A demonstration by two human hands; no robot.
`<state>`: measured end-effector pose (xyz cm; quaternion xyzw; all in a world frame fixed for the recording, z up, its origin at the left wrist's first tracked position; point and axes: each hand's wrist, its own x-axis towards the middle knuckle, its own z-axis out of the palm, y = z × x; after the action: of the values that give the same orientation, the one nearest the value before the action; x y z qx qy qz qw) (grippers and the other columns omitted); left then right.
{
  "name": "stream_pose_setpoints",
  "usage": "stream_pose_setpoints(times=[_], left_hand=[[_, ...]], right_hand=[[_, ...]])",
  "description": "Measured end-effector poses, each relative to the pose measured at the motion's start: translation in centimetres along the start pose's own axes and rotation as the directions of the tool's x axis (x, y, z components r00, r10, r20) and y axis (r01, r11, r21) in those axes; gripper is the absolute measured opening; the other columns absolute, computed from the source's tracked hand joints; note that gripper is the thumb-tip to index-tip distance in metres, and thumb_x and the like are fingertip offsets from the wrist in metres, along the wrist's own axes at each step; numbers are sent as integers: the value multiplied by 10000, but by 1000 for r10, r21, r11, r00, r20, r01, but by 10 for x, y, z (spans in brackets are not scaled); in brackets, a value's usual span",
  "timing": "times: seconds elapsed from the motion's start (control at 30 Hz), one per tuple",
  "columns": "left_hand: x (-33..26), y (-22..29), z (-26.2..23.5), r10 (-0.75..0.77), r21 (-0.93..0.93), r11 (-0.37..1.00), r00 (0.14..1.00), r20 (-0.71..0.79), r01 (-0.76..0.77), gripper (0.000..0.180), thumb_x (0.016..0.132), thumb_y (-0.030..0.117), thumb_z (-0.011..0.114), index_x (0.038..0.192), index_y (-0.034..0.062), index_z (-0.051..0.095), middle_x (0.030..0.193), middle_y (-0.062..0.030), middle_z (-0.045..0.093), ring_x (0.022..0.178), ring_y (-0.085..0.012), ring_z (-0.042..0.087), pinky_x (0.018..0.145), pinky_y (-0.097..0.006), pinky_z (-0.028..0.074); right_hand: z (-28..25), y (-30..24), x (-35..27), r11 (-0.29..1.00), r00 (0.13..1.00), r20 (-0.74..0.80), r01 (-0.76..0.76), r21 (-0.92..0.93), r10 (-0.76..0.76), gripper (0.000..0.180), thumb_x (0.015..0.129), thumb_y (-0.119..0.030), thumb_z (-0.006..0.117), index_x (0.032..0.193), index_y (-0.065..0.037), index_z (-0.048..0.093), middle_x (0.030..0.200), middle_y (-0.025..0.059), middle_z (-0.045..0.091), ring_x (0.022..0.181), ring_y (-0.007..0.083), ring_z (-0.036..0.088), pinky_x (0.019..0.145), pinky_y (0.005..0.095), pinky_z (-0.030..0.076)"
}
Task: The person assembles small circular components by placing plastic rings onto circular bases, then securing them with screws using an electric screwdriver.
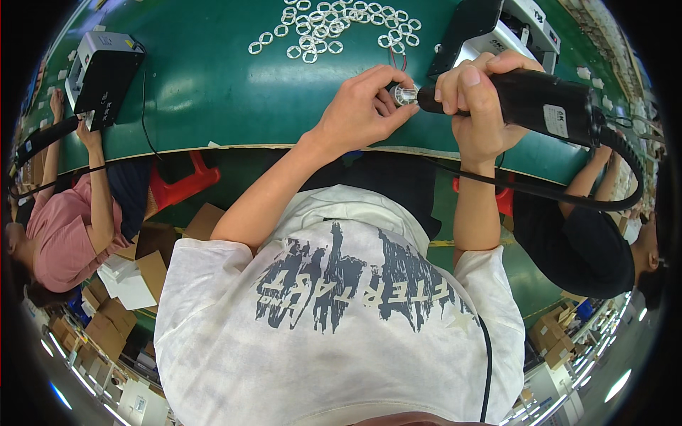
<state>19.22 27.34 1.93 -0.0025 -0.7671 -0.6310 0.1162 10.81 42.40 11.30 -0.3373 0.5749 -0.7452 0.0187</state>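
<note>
My left hand (366, 106) pinches a small round whitish part (403, 95) between thumb and fingers, just above the front edge of the green table. Thin red and dark wires (399, 59) rise beside that part. In my right hand (479, 106) is a black electric screwdriver (550, 106), held almost level and pointing left. Its narrow nose (428, 99) meets the round part or stops right beside it; whether the bit touches a screw cannot be made out. My right fingers wrap round the screwdriver's front half.
Several white rings (323, 28) lie scattered at the table's far middle. A black-and-silver box-shaped machine (497, 35) stands beyond my right hand, another (103, 74) at far left. A thick cable (604, 202) loops from the screwdriver. Co-workers sit on both sides, near red stools (183, 181).
</note>
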Motion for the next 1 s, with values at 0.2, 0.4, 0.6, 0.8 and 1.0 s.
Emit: stream_pose_setpoints(times=[0.2, 0.4, 0.6, 0.8, 1.0], left_hand=[[0, -1, -1, -2, 5, 1000, 1000, -7, 2, 347, 869, 91, 908, 1140, 13, 706, 1069, -92, 730, 732, -163, 760, 669, -295, 619], [-1, -2, 1, -28, 14, 1000, 999, -15, 28, 349, 866, 97, 915, 1134, 18, 706, 1006, -106, 733, 711, -171, 747, 664, -308, 603], [-4, -4, -3, -33, 54, 998, 999, 12, 32, 327, 904, 79, 894, 1164, 17, 705, 1038, -79, 763, 754, -114, 746, 702, -267, 611], [-2, -4, -1, -37, 26, 999, 999, 27, 36, 312, 905, 84, 894, 1152, 24, 713, 1116, -70, 776, 742, -97, 732, 703, -254, 599], [-2, -5, -1, -37, 38, 999, 999, 21, 36, 314, 906, 86, 894, 1159, 29, 717, 1117, -66, 772, 740, -97, 732, 701, -255, 602]], right_hand=[[3, 14, 1, 983, 997, 63, 24, 181, -36, 281, 942, 148, 709, 1110, -4, 541, 793, 86, 634, 617, 115, 604, 562, 274, 534], [-1, 20, 2, 976, 996, 81, -48, 210, 31, 239, 906, 118, 779, 1036, -7, 622, 865, 48, 663, 692, 97, 652, 640, 240, 569], [-16, -17, 4, 964, 997, 1, 74, 257, -77, 182, 1002, 36, 584, 1130, -91, 554, 725, 54, 500, 567, 213, 549, 615, 447, 543], [-56, -33, 23, 927, 886, -277, 340, -156, -372, 255, 969, 106, 652, 1191, 40, 545, 704, 133, 592, 516, 208, 572, 524, 385, 548], [-50, -29, 13, 989, 974, -175, 146, 9, -142, 250, 958, 59, 707, 1171, 33, 577, 740, 114, 615, 525, 177, 568, 530, 352, 542]])
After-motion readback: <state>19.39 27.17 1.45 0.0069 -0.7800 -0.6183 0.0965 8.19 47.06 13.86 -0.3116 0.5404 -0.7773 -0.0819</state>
